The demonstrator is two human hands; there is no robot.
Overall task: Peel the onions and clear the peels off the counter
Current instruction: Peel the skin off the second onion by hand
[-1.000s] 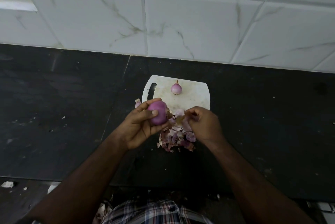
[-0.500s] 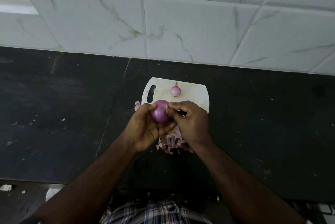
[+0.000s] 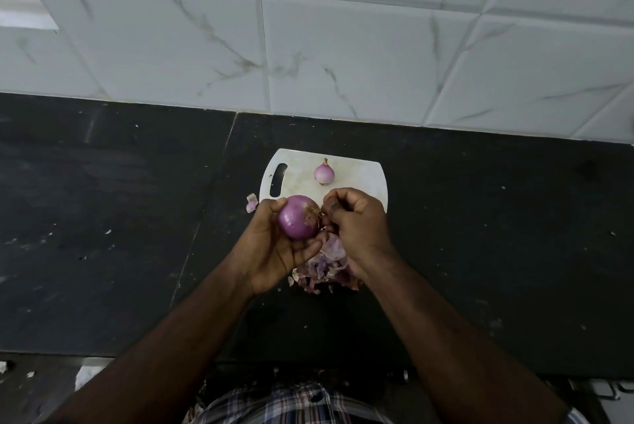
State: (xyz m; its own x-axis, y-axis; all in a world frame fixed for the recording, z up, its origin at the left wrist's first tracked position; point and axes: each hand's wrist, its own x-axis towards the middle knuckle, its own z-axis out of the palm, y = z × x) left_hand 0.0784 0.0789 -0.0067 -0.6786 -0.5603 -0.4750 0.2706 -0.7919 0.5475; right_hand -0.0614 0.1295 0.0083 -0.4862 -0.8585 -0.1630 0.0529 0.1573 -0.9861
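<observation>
My left hand (image 3: 271,252) grips a large purple onion (image 3: 295,218) above the near edge of a white cutting board (image 3: 356,176). Its root end faces right, where the curled fingertips of my right hand (image 3: 356,221) pinch at the onion's dry skin. A small pale-purple onion (image 3: 324,172) stands alone on the board behind them. Under my hands a heap of purple peels (image 3: 324,269) lies on the black counter (image 3: 103,218), partly hidden by my right wrist. One stray peel (image 3: 251,203) lies just left of the board.
White marbled wall tiles (image 3: 343,46) rise behind the counter. Small crumbs dot the dark counter to the left and right. The counter's front edge runs across the bottom, with my checked shirt (image 3: 291,403) below it.
My right hand left the peel heap and came up to the onion's root end. My left hand turned the onion so that this end faces right.
</observation>
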